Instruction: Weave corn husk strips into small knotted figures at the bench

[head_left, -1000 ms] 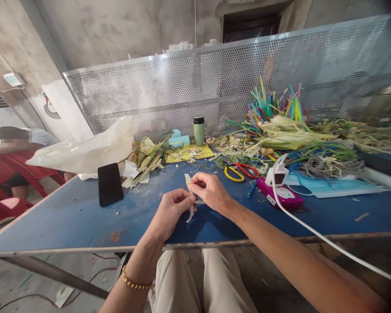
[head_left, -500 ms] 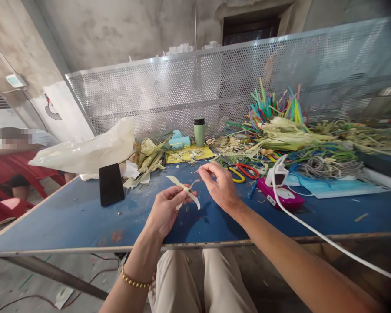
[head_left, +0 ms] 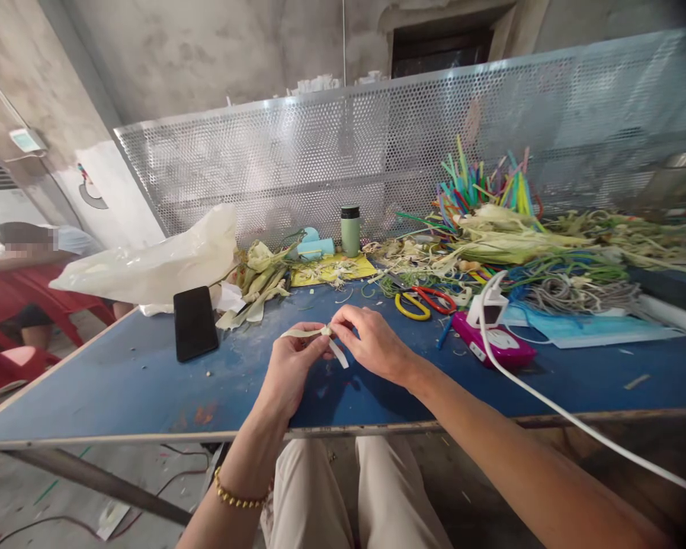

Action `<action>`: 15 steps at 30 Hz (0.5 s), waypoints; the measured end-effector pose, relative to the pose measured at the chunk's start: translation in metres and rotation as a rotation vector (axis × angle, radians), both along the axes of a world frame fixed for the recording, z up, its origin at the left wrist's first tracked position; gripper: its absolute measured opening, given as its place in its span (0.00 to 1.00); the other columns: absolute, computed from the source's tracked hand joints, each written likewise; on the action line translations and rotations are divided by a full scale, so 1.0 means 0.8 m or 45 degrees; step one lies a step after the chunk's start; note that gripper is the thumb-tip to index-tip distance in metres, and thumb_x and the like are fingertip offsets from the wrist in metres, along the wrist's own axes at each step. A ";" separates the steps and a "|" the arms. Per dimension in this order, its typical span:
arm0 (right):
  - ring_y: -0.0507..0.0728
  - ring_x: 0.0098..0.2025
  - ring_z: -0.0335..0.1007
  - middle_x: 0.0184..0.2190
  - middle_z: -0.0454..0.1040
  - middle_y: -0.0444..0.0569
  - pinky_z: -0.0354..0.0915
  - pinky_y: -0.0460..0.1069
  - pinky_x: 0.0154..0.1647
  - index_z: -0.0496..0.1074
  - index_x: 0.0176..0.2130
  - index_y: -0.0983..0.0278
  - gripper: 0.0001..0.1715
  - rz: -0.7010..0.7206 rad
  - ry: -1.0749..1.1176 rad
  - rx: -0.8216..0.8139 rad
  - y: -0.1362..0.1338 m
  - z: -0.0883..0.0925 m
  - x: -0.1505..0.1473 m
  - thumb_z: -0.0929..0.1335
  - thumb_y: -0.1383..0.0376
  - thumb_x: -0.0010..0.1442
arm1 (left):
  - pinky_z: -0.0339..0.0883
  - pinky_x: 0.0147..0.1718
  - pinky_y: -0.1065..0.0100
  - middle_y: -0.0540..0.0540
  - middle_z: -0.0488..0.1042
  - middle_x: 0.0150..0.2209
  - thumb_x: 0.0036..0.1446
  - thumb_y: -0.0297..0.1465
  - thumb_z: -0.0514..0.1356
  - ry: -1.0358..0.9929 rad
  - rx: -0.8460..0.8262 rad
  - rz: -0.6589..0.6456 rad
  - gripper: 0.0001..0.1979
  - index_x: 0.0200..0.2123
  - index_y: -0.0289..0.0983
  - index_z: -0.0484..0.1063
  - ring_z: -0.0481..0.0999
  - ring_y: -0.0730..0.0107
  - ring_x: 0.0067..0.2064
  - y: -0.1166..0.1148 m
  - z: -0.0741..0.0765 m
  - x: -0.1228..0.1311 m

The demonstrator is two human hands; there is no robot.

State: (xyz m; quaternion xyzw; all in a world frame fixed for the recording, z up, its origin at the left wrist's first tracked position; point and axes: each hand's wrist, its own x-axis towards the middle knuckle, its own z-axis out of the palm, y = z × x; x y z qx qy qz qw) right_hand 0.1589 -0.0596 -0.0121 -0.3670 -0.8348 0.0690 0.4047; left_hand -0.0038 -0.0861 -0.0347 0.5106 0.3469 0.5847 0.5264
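Left hand [head_left: 289, 367] pinches pale strips [head_left: 339, 354], right of phone [head_left: 196, 324]. Right hand [head_left: 373, 341], farther right of phone, at strips' middle; exact grip hidden, cannot tell. Strips seem joined there; ends loose, work looks partway.

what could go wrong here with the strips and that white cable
The pale strips pinched in the left hand, with the right hand close by, might tear or slip. The white cable runs off the table near the right forearm, so a snag could drag the white charger.
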 end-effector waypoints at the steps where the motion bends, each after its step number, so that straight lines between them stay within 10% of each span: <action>1: 0.53 0.32 0.67 0.30 0.75 0.46 0.58 0.48 0.37 0.69 0.33 0.64 0.08 0.009 -0.007 -0.018 -0.001 0.000 0.000 0.65 0.69 0.65 | 0.68 0.34 0.68 0.45 0.77 0.33 0.50 0.35 0.69 0.002 -0.004 -0.004 0.14 0.36 0.31 0.76 0.76 0.70 0.32 0.000 0.001 0.000; 15: 0.51 0.31 0.67 0.29 0.72 0.46 0.59 0.46 0.34 0.70 0.30 0.65 0.08 0.168 0.082 -0.088 -0.004 0.004 -0.003 0.66 0.72 0.63 | 0.62 0.23 0.73 0.48 0.75 0.24 0.48 0.33 0.67 0.168 0.000 0.264 0.11 0.32 0.32 0.73 0.74 0.72 0.25 -0.010 0.012 0.011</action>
